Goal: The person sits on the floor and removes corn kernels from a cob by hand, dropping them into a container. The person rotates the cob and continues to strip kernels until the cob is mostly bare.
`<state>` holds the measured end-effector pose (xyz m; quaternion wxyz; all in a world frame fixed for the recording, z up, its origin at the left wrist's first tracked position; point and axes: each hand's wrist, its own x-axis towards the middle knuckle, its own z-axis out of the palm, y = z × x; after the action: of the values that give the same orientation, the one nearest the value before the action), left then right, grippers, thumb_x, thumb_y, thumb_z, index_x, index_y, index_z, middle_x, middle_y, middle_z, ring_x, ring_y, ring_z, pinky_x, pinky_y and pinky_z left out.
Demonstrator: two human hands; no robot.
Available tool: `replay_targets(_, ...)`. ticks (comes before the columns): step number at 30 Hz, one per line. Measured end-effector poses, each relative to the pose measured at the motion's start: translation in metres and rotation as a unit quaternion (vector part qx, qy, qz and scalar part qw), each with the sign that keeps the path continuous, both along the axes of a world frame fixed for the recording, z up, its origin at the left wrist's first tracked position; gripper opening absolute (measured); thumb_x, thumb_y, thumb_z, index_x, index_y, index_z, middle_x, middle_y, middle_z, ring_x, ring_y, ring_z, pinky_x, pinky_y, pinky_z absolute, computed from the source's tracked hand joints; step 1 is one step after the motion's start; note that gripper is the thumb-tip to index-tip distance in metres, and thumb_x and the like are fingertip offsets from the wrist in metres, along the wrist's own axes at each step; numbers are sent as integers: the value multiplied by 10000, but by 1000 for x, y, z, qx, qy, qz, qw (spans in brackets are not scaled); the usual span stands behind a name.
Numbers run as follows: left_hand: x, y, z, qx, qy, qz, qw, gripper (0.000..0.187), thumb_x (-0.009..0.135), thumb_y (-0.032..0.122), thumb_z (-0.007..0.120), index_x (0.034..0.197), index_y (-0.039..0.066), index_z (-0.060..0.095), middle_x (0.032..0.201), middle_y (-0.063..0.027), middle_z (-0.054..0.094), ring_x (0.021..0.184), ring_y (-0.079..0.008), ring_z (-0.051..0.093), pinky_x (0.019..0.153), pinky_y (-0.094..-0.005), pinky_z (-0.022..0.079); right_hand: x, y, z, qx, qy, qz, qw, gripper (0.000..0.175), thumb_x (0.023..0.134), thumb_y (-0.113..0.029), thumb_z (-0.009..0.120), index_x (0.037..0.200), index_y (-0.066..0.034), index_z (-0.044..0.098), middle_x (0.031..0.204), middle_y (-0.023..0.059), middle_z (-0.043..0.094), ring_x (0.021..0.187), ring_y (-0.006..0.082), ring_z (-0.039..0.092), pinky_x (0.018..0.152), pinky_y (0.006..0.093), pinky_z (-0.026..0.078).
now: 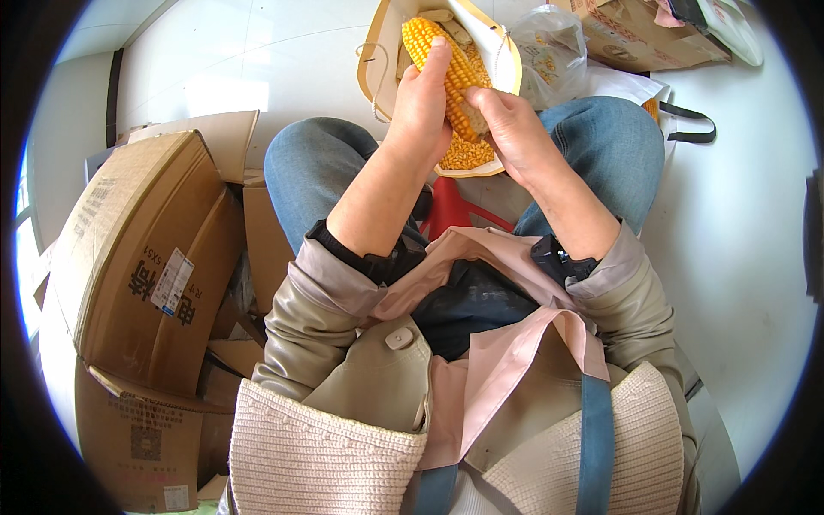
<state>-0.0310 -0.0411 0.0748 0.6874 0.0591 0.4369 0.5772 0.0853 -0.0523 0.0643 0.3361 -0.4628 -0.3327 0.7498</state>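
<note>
My left hand (425, 96) grips an ear of dried yellow corn (444, 67) along its side, thumb pressed on the kernels. At the lower end of the ear, my right hand (512, 129) holds on, its thumb against a patch where bare pale cob shows. Both hands are above a paper bag (380, 71) with rope handles, standing between my knees. Loose yellow kernels (467, 154) lie in the bag, and pale stripped cobs (438, 16) rest at its far side. The palm-side fingers of both hands are mostly hidden.
Large open cardboard boxes (148, 257) stand at my left. Right of the paper bag are a clear plastic bag (550, 55) and a white bag (618, 84) with a black handle. Another carton (644, 35) sits behind them. Part of a red stool (447, 206) shows between my legs.
</note>
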Motion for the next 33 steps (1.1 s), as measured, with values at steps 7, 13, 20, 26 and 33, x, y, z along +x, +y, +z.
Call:
replay_targets(7, 3, 0, 2, -11, 40, -1, 999, 317, 899, 290, 536, 1024, 1, 501, 913, -86, 567, 800, -175, 577, 683, -323, 497, 1, 2, 2, 19, -77, 72, 994, 393, 901, -311, 531, 1047, 53, 560, 1001, 68, 589, 889, 102, 555, 795, 252, 456)
replay_targets(13, 1, 0, 3, -22, 46, 0, 999, 315, 896, 288, 544, 1001, -8, 510, 886, -85, 569, 773, -169, 577, 652, -319, 496, 2, 2, -1, 11, -47, 52, 997, 417, 900, -337, 543, 1044, 54, 563, 969, 62, 599, 868, 100, 564, 769, 238, 460)
replay_targets(20, 5, 0, 2, -18, 64, -6, 998, 317, 892, 291, 553, 989, -8, 514, 869, -86, 570, 749, -168, 575, 629, -317, 494, 1, 2, -5, 23, -108, 62, 992, 365, 902, -288, 528, 1044, 47, 564, 968, 66, 597, 858, 104, 563, 760, 236, 463)
replay_targets(26, 3, 1, 1, -25, 49, 1, 998, 320, 896, 298, 544, 996, -5, 513, 876, -83, 569, 768, -166, 570, 646, -323, 490, 0, 0, -6, 51, -50, 14, 997, 450, 861, -391, 545, 903, 55, 587, 799, 59, 591, 736, 107, 531, 659, 242, 437)
replay_targets(33, 4, -1, 0, -11, 55, -8, 998, 324, 905, 299, 531, 1018, -3, 502, 889, -82, 567, 774, -166, 566, 667, -323, 486, -3, -2, 3, 6, -33, -10, 999, 389, 887, -345, 512, 947, 33, 582, 818, 36, 569, 716, 88, 503, 650, 227, 423)
